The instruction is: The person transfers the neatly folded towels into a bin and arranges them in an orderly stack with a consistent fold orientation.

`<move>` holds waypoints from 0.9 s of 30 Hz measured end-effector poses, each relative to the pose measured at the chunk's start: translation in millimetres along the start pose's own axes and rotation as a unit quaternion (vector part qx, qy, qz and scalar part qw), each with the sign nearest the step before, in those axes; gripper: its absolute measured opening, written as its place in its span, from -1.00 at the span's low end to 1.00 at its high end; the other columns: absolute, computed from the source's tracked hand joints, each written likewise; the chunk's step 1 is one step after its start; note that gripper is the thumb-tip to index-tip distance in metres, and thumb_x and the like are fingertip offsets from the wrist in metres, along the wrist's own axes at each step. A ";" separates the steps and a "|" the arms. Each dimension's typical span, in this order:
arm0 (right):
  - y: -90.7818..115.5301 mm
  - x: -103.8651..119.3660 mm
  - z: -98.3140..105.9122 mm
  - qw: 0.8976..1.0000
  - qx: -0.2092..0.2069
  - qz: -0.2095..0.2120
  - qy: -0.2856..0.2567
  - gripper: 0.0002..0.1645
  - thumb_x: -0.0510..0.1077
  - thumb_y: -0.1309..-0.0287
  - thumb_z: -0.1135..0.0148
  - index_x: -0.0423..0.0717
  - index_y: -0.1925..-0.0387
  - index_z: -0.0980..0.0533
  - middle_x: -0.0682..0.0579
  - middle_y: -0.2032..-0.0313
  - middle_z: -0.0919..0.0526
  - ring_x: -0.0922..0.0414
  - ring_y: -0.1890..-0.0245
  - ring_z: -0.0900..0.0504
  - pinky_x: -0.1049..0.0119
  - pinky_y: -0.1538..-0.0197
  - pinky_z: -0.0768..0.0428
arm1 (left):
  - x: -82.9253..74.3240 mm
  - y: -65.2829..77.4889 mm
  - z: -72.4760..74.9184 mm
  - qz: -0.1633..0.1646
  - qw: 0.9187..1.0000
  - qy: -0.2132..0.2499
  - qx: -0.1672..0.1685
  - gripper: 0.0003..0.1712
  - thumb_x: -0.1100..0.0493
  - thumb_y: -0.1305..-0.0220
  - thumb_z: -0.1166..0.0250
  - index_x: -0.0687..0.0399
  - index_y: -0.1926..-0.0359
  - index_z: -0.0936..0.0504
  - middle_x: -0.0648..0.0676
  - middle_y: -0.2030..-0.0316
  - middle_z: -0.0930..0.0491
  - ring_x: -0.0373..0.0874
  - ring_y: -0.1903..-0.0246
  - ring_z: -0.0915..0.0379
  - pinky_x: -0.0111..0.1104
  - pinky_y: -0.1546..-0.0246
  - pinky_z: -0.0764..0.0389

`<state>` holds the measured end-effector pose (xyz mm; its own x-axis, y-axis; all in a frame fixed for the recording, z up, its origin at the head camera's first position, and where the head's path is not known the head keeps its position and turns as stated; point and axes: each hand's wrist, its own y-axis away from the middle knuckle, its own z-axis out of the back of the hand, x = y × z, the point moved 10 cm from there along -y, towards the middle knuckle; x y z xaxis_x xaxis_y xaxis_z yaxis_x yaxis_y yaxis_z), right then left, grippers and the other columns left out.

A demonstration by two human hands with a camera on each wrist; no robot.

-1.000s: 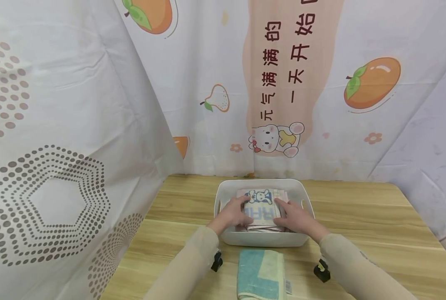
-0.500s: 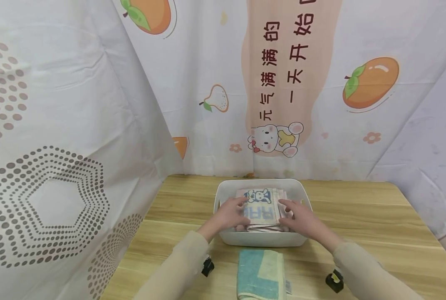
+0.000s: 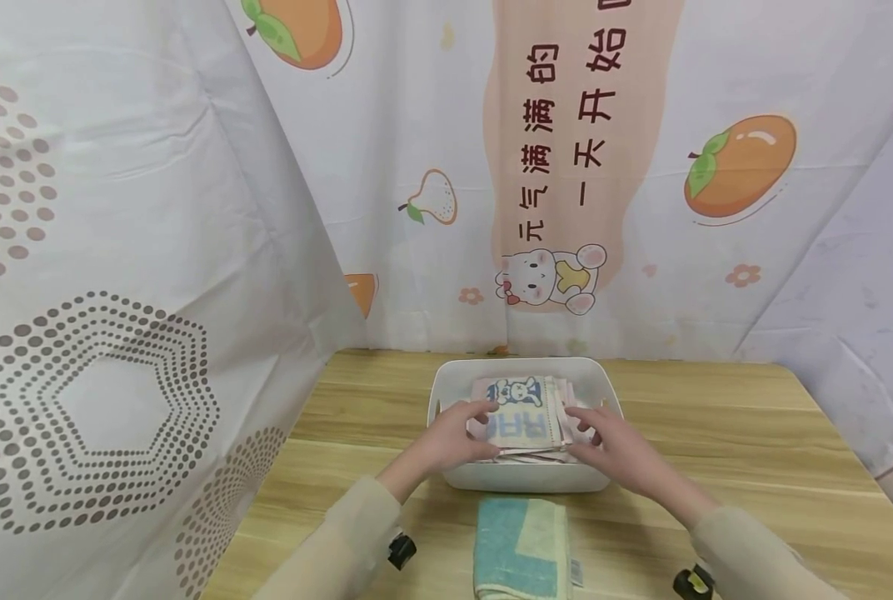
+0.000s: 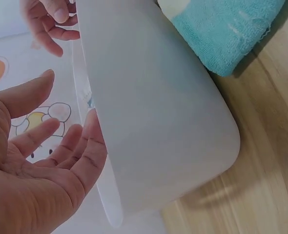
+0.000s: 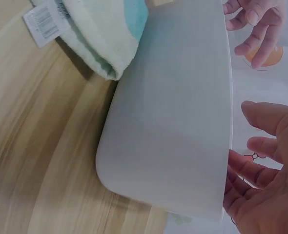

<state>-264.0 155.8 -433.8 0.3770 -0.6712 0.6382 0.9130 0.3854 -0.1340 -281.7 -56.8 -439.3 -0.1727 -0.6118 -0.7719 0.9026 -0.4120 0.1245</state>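
In the head view a white plastic bin (image 3: 529, 478) stands on the wooden table. Folded towels (image 3: 520, 427) lie stacked inside it, the top one showing a blue bear print. My left hand (image 3: 450, 440) is over the bin's left side, fingers spread and loosely bent beside the stack. On the opposite side my right hand (image 3: 617, 446) has the same loose pose. Both wrist views show air between thumb and fingers, with the fingertips of the left hand (image 4: 51, 156) and right hand (image 5: 266, 170) partly behind the bin's rim.
A folded teal and cream towel (image 3: 521, 550) with a white label lies on the table (image 3: 716, 433) just in front of the bin. Behind the table hangs a white curtain (image 3: 416, 108) with fruit prints, and another patterned sheet (image 3: 132, 250) hangs at the left.
Both hands have come off the sides of the towel stack and drawn apart, back toward the body. The towels stay in the bin, and the teal towel has not moved.
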 end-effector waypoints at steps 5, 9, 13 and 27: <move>10.2 -0.4 4.7 1.000 -0.016 0.005 -0.012 -0.41 -0.14 -0.28 -0.38 -0.27 -0.28 -0.49 -0.03 0.13 -0.64 0.25 0.29 -0.50 0.36 0.35 -0.53 | -1.4 11.8 3.0 -0.006 1.000 0.008 -0.006 -0.29 0.19 -0.22 -0.49 0.09 -0.38 -0.50 0.22 -0.11 -0.54 -0.08 0.13 -0.57 -0.27 0.18 -0.66; 19.7 4.8 12.2 0.998 -0.056 0.034 -0.004 -0.48 -0.18 -0.21 -0.44 -0.25 -0.18 -0.56 0.03 0.20 -0.62 0.29 0.33 -0.47 0.36 0.35 -0.54 | -7.1 21.8 5.7 -0.030 0.999 0.009 -0.009 -0.34 0.21 -0.24 -0.47 0.13 -0.36 -0.52 0.23 -0.07 -0.56 -0.08 0.15 -0.55 -0.33 0.23 -0.64; 30.9 13.9 24.6 0.989 -0.123 0.082 0.019 -0.52 -0.26 -0.08 -0.51 -0.21 -0.07 -0.62 0.14 0.26 -0.60 0.29 0.32 -0.47 0.33 0.34 -0.57 | -12.5 30.0 5.3 -0.046 0.999 0.014 -0.004 -0.39 0.21 -0.27 -0.45 0.12 -0.33 -0.54 0.18 0.01 -0.60 -0.14 0.21 -0.54 -0.37 0.29 -0.62; 56.1 18.1 19.2 0.983 -0.117 0.140 -0.006 -0.56 -0.36 -0.05 -0.49 -0.12 -0.01 -0.64 0.32 0.33 -0.53 0.38 0.35 -0.48 0.43 0.39 -0.55 | -10.2 51.1 -18.5 -0.060 0.995 0.043 0.060 -0.47 0.26 -0.20 -0.50 0.02 -0.21 -0.66 0.07 0.16 -0.66 -0.30 0.34 -0.59 -0.46 0.31 -0.61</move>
<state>-209.0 177.4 -415.2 0.6180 -0.5512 0.5606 0.7852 0.3960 -0.4761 -226.6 -59.1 -436.6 -0.2373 -0.4959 -0.8354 0.8231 -0.5593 0.0982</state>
